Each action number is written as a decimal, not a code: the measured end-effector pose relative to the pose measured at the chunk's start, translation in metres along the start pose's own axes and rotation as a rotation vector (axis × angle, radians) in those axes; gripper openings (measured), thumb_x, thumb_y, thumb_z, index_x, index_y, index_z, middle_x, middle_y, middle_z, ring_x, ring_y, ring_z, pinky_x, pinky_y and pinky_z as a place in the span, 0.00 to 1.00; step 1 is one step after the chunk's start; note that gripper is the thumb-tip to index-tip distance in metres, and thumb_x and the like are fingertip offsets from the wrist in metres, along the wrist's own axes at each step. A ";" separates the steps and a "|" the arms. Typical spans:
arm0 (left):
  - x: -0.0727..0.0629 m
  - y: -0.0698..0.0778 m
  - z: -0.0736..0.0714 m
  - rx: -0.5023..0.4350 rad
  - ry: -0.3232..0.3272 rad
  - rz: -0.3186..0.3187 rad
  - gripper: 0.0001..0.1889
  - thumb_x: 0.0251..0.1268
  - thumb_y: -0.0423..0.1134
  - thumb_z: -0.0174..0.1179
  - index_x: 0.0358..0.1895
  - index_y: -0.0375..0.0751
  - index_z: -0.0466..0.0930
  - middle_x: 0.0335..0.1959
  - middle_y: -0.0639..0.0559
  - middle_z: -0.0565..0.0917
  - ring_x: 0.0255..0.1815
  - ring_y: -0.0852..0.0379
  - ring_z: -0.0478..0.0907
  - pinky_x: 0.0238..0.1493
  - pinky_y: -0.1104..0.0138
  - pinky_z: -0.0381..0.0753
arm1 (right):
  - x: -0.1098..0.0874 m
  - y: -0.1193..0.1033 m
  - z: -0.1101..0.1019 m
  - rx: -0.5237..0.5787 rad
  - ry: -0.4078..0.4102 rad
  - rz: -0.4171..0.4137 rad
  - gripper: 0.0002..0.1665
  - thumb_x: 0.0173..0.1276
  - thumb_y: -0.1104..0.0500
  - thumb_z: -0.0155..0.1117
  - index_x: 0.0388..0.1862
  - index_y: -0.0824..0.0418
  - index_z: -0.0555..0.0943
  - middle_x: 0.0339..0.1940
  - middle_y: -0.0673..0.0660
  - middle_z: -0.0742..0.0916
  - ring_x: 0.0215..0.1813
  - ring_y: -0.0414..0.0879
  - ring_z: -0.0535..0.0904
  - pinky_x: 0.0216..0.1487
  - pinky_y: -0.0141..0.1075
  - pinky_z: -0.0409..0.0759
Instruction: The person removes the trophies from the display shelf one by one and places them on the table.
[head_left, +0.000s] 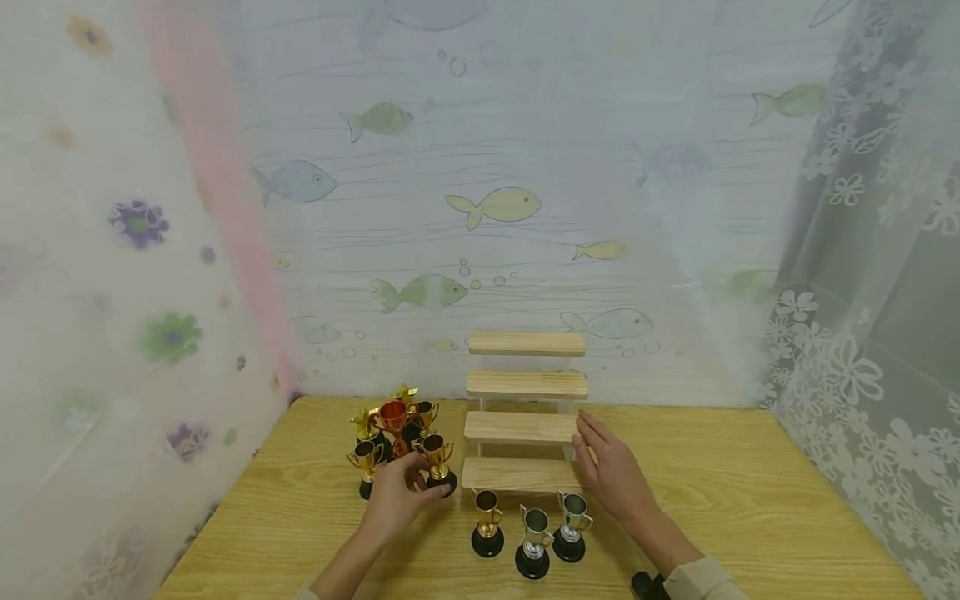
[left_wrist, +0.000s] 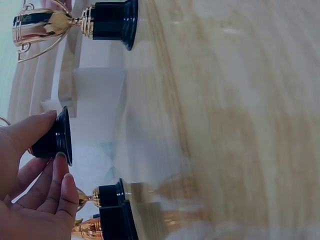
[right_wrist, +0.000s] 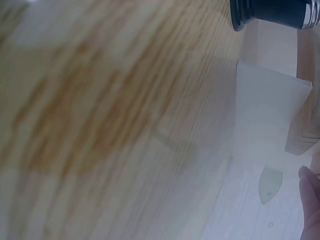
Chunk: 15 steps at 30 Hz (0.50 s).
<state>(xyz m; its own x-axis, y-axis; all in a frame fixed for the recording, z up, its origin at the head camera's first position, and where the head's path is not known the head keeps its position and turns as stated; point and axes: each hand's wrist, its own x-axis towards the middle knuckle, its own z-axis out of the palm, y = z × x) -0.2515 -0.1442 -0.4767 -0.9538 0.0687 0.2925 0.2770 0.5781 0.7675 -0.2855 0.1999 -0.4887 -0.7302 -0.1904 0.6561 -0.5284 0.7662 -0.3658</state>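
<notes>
My left hand (head_left: 397, 493) pinches a small gold trophy cup (head_left: 437, 450) between thumb and fingertips. In the left wrist view the grip is on its black base (left_wrist: 54, 137), which is raised off the table. With fingers nearly straight, my right hand (head_left: 615, 475) touches the right end of a four-step wooden display stand (head_left: 525, 427). Part of that hand (right_wrist: 311, 197) shows at the right wrist view's edge. Before the stand are a gold trophy cup (head_left: 487, 523) and two silver ones, one in the middle (head_left: 534, 543) and one on the right (head_left: 573, 527), all upright.
Left of the stand, a group of trophies includes a red-bronze cup (head_left: 393, 419), gold cups (head_left: 366, 454) and star-topped ones (head_left: 405, 393). A black object (head_left: 647, 586) lies by my right sleeve. Fish-patterned sheeting (head_left: 495, 275) hangs behind the wooden table (head_left: 735, 500).
</notes>
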 end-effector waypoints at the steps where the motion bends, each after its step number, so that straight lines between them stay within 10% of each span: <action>1: 0.000 0.000 0.000 -0.003 -0.007 0.006 0.16 0.53 0.39 0.79 0.42 0.38 0.85 0.24 0.56 0.80 0.24 0.61 0.75 0.25 0.68 0.74 | 0.000 0.000 0.000 -0.002 -0.003 0.003 0.23 0.78 0.61 0.60 0.65 0.76 0.78 0.67 0.71 0.80 0.66 0.65 0.78 0.60 0.56 0.79; 15: -0.009 -0.012 0.002 -0.034 -0.141 -0.025 0.18 0.49 0.35 0.81 0.42 0.36 0.86 0.25 0.54 0.82 0.26 0.60 0.77 0.28 0.68 0.77 | -0.001 -0.001 -0.001 -0.008 0.001 -0.003 0.24 0.78 0.61 0.60 0.65 0.76 0.77 0.68 0.70 0.79 0.65 0.66 0.78 0.59 0.56 0.79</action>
<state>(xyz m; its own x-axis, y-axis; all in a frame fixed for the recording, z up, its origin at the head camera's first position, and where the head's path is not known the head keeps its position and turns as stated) -0.2463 -0.1501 -0.4898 -0.9667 0.1697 0.1914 0.2542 0.5535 0.7931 -0.2836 0.1998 -0.4882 -0.7281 -0.1919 0.6581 -0.5270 0.7706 -0.3583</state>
